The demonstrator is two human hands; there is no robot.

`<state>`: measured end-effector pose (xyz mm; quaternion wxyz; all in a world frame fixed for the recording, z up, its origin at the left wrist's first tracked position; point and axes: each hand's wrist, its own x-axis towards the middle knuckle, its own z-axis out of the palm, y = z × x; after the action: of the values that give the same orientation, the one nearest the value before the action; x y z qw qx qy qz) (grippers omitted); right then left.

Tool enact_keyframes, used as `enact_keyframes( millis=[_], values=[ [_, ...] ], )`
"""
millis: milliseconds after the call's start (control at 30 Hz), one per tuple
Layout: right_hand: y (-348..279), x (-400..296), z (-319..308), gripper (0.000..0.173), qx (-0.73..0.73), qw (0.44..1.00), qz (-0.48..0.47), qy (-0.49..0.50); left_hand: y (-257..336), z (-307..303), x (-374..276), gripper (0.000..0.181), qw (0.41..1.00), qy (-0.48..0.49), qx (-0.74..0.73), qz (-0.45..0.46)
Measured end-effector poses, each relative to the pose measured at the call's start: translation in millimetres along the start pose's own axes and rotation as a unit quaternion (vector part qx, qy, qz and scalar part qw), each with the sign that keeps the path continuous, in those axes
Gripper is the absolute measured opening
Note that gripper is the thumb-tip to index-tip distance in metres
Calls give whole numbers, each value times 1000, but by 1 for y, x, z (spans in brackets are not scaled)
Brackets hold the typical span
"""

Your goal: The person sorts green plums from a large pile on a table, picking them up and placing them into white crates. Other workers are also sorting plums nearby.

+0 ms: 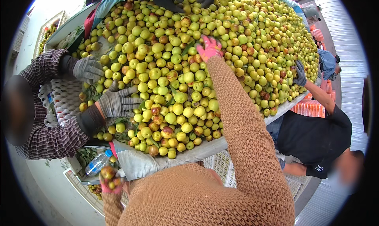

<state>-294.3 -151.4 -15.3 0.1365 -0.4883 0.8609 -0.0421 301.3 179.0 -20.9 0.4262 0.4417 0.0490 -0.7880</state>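
A wide heap of small green and reddish jujube-like fruit (pixel 177 98) covers the sorting table. My right hand (pixel 210 48), in a pink patterned glove, reaches over the middle of the heap with fingers spread on the fruit beside a green leaf (pixel 187 49). Whether its fingers grip any fruit cannot be told. Off the near left edge of the table, my left hand (pixel 112 187), also pink-gloved and somewhat blurred, holds several fruits (pixel 108 173), mostly reddish-brown. Below it is a crate partly filled with fruit.
Gray-gloved hands of a co-worker (pixel 119 101) rest at the left; dark-gloved hands (pixel 168 0) work at the top. Another person's gloved hand (pixel 300 73) touches fruit at the right. A plastic bottle (pixel 99 163) lies in a leafy tray near my left hand. White crates (pixel 219 166) stand below the table.
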Motion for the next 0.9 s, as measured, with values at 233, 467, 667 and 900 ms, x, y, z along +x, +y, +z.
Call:
enact_keyframes(
  millis=[233,467,667,900],
  values=[
    [-27,-84,-16,67,19,992,-7,-127,11,-137,-110,49,943,281,-81,160],
    [-90,-191,26,65,-11,980,-103,-169,24,-247,-128,50,863,462,-97,180],
    [-99,-278,68,56,12,951,-260,-164,11,-223,-109,50,930,289,169,150],
    [-39,-310,17,37,259,924,-138,-244,37,-93,-72,36,893,91,439,18]
  ],
)
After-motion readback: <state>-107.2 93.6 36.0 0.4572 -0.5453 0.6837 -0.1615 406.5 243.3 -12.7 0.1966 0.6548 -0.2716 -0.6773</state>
